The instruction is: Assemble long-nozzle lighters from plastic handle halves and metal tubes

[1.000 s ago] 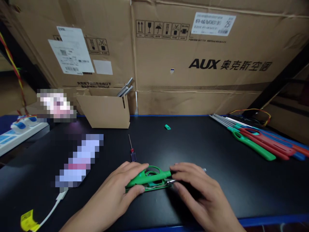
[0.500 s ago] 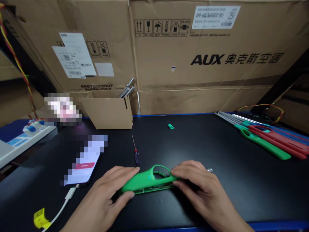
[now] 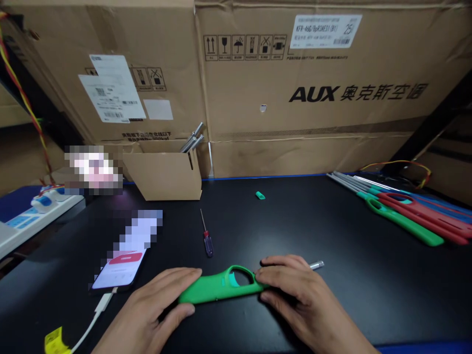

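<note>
A green long-nosed utility lighter (image 3: 217, 289) lies flat on the black table (image 3: 354, 295), close to the front edge, with its finger loop showing a teal part inside. My left hand (image 3: 155, 307) holds its rear end, with the thumb below and fingers on top. My right hand (image 3: 295, 295) covers its front part, and the thin metal nozzle (image 3: 317, 265) sticks out to the right beyond those fingers. The lighter's inner parts are hidden from this side.
A red-handled screwdriver (image 3: 208, 243) and a small teal plastic piece (image 3: 260, 195) lie beyond my hands. Several red and green lighters (image 3: 405, 216) lie at right. A cardboard box (image 3: 162, 177) holds metal tubes (image 3: 191, 142). A pixelated phone (image 3: 118, 270) lies at left.
The lighter has rolled from showing its wires and inner parts to showing a smooth green outer side. It now lies flatter, and my hands have shifted along it.
</note>
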`<state>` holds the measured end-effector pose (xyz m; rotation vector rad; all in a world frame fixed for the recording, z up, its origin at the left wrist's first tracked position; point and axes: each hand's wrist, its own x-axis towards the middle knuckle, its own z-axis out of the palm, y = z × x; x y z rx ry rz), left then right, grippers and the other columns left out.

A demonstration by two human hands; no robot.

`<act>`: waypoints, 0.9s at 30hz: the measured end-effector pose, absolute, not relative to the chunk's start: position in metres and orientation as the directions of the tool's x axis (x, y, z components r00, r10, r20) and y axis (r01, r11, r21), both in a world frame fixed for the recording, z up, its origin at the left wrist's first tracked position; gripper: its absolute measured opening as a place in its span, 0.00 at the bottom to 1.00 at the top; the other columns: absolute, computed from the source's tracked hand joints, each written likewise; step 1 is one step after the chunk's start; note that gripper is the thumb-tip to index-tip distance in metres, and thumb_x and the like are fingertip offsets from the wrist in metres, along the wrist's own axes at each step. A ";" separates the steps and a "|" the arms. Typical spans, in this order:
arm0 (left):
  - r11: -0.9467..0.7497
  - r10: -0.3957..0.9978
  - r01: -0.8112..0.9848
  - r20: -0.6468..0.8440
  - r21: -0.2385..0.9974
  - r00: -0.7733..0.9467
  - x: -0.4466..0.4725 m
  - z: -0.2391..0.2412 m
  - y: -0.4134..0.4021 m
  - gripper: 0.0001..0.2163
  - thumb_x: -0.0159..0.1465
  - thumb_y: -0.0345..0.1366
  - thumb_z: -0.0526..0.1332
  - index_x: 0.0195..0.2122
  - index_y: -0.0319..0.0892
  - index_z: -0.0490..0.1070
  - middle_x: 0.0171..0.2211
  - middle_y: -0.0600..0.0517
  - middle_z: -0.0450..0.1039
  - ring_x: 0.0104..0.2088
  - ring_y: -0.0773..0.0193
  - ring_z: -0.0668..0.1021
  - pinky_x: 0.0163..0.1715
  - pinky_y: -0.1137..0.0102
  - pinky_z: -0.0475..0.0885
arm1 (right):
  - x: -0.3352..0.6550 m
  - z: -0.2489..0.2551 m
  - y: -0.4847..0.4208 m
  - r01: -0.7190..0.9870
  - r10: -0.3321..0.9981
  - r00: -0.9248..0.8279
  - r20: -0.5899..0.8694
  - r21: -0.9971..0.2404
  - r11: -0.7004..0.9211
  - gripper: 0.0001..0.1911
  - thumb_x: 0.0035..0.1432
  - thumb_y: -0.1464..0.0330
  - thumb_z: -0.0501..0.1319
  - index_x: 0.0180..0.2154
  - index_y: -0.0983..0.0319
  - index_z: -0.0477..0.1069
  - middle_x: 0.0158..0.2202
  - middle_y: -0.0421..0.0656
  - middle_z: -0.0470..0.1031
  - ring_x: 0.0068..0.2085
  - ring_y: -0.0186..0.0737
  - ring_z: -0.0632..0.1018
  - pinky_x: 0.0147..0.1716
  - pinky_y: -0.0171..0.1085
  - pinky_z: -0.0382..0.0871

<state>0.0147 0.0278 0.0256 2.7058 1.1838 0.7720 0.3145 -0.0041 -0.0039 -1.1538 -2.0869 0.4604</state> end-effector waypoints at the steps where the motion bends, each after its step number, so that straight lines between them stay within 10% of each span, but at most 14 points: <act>1: -0.706 0.699 0.651 0.415 0.277 0.582 0.015 0.027 0.028 0.15 0.63 0.42 0.64 0.52 0.56 0.74 0.45 0.58 0.82 0.43 0.68 0.84 0.45 0.81 0.73 | 0.314 -0.003 -0.004 0.593 0.839 -0.367 0.402 -0.594 0.544 0.13 0.63 0.73 0.63 0.47 0.53 0.70 0.42 0.37 0.80 0.50 0.43 0.75 0.51 0.44 0.67; 17: -0.709 0.705 0.637 0.282 0.303 0.651 0.021 0.034 0.032 0.10 0.64 0.36 0.62 0.45 0.54 0.77 0.43 0.54 0.81 0.42 0.65 0.83 0.41 0.77 0.78 | 0.304 0.004 0.001 0.575 0.839 -0.369 0.399 -0.612 0.544 0.07 0.64 0.75 0.60 0.39 0.58 0.73 0.38 0.39 0.78 0.38 0.38 0.76 0.38 0.38 0.67; 27: -0.838 0.486 0.545 0.405 -0.038 0.775 0.022 0.017 0.031 0.10 0.67 0.30 0.55 0.44 0.46 0.75 0.44 0.54 0.80 0.43 0.64 0.82 0.45 0.76 0.77 | 0.312 0.021 -0.001 0.665 0.890 -0.392 0.233 -0.597 0.449 0.12 0.62 0.75 0.62 0.46 0.55 0.72 0.40 0.38 0.77 0.39 0.41 0.74 0.41 0.41 0.66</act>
